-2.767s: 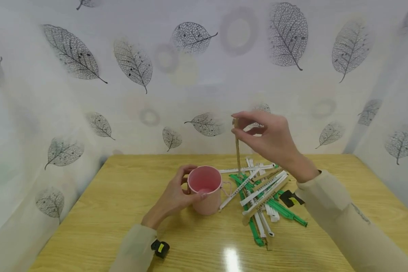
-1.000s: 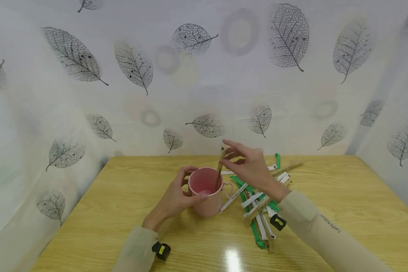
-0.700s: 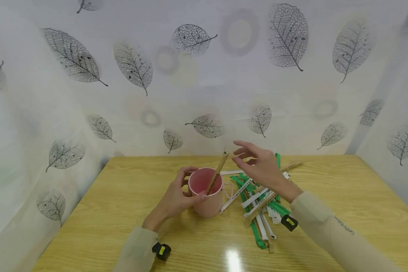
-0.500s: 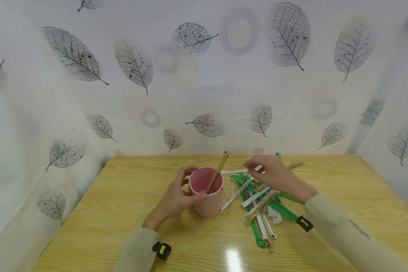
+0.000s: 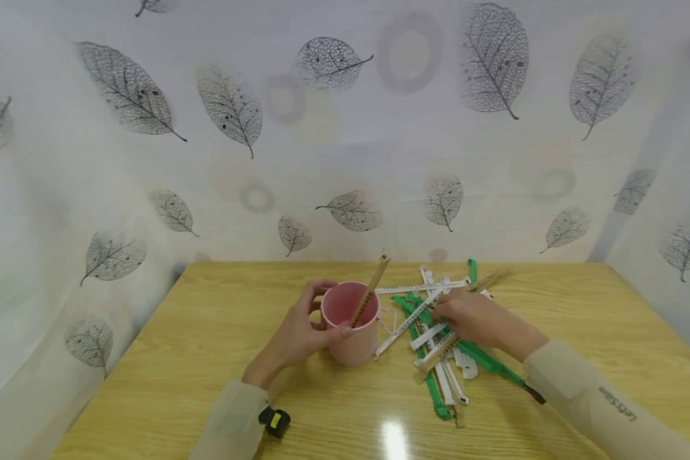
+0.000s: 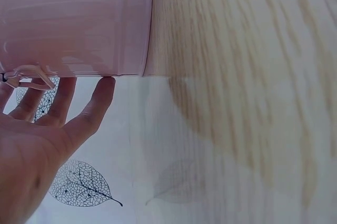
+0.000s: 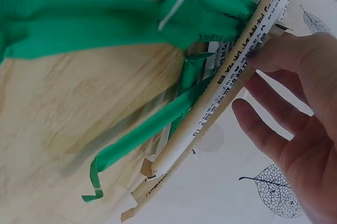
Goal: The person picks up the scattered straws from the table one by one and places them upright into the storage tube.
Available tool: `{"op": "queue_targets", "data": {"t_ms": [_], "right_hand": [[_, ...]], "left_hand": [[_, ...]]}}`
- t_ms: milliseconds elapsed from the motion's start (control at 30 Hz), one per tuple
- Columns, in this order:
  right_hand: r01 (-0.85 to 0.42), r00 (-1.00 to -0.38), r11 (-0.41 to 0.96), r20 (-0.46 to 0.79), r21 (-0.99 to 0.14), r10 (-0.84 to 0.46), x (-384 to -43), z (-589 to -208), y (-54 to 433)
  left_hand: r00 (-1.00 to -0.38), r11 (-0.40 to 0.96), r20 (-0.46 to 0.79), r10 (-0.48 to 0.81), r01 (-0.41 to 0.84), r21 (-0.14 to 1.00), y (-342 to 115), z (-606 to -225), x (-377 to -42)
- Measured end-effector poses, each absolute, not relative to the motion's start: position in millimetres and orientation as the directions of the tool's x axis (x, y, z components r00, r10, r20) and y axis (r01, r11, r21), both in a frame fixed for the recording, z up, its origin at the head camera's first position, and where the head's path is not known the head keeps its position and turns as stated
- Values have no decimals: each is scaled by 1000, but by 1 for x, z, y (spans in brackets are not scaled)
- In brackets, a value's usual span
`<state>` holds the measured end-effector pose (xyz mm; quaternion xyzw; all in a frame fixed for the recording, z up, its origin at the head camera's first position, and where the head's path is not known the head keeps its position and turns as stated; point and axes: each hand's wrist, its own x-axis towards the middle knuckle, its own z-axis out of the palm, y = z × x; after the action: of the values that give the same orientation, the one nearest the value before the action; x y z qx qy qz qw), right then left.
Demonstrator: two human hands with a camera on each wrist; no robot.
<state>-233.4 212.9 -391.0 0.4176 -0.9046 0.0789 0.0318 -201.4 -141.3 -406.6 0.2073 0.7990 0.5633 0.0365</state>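
My left hand [image 5: 296,335] grips a pink mug [image 5: 353,348] by its side, fingers behind and thumb at the front rim. In the left wrist view, fingertips press the glossy wall of the mug [image 6: 73,24] near its handle. One brown paper-wrapped straw [image 5: 372,287] leans inside the mug, its top above the rim. My right hand [image 5: 480,319] is down at a pile of wrapped straws, fingertips partly hidden. In the right wrist view its thumb and finger meet at the edge of a brown-wrapped straw [image 7: 226,77]; I cannot tell whether they pinch it.
The pile mixes white-wrapped straws [image 5: 402,329], green-wrapped straws [image 5: 489,364] and brown ones, crossing each other right of the mug's heart-shaped handle [image 5: 388,321]. They lie on a wood-grain table [image 5: 207,319]. Behind it hangs a leaf-printed cloth [image 5: 345,147].
My right hand carried the brown-wrapped straw from above the pile into the mug, let go, then moved right and down to the pile. My left hand stays on the mug.
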Motion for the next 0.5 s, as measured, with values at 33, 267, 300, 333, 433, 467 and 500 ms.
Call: {"op": "queue_targets", "data": {"t_ms": [33, 267, 300, 333, 433, 467, 500], "right_hand": [[-762, -648, 638, 127, -110, -751, -234, -391, 213], [-792, -609, 605, 187, -86, -771, -236, -392, 215], [-795, -604, 601, 203, -85, -771, -236, -392, 215], [-796, -601, 599, 221, -86, -768, -235, -391, 216], [-811, -575, 578, 313, -93, -756, -234, -389, 217], [-821, -556, 565, 354, -90, -752, -234, -387, 218], [-833, -531, 547, 399, -83, -748, -234, -386, 218]], "left_hand": [[-911, 278, 177, 373, 291, 915, -141, -407, -201], [-911, 275, 182, 370, 295, 915, -142, -408, -202], [-912, 278, 181, 369, 294, 915, -142, -408, -202], [-913, 278, 179, 367, 292, 915, -142, -408, -202], [-914, 279, 177, 365, 289, 916, -142, -408, -202], [-915, 281, 175, 363, 287, 916, -142, -408, -202], [-916, 282, 174, 362, 285, 916, -142, -408, -202]]}}
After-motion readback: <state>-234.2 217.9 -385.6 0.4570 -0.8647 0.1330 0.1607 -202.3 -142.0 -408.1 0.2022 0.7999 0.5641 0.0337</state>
